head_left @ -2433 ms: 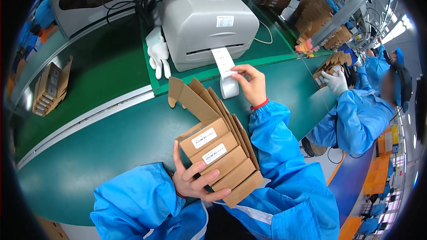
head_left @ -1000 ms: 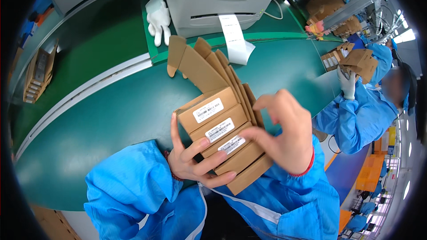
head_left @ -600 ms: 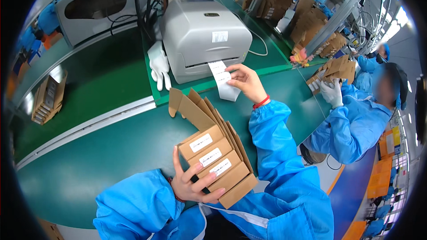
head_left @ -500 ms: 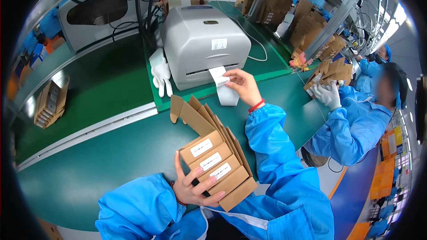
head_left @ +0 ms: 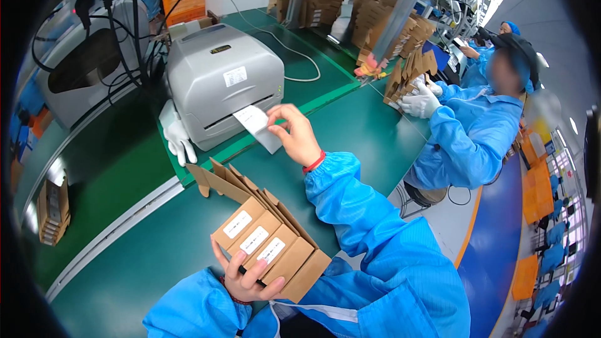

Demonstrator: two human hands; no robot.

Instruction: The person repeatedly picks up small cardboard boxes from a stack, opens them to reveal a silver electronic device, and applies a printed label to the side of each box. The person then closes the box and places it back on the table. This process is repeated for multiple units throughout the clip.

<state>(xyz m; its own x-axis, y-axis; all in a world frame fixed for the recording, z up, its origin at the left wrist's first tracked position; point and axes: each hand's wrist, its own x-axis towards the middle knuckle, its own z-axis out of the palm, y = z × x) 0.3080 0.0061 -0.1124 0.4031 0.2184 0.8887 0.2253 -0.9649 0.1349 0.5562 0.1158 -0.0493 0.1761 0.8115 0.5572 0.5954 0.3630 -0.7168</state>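
My left hand (head_left: 247,283) is closed around the lower side of a row of brown cardboard boxes (head_left: 299,261) and holds them tilted over the workbench. Their flaps stand up on the far side. Three boxes carry a white label each; the box nearest me shows none. Ahead of them sits a grey label printer (head_left: 228,66), with a strip of white labels (head_left: 255,125) coming out of its front slot. At the strip's right edge, my right hand (head_left: 297,136) pinches a label between thumb and fingertips. The fingertips partly cover that edge.
White gloves (head_left: 176,133) lie left of the printer. Black cables (head_left: 134,37) hang behind it. Another cardboard bundle (head_left: 54,209) stands on the green surface at far left. At right, a gloved co-worker (head_left: 466,128) handles open boxes (head_left: 407,78); more cardboard (head_left: 322,3) stands behind.
The view has turned, so printer, boxes and both hands appear further left. My right hand has drawn slightly away from the slot, and its fingers now pinch the strip's right edge. My left hand keeps its hold.
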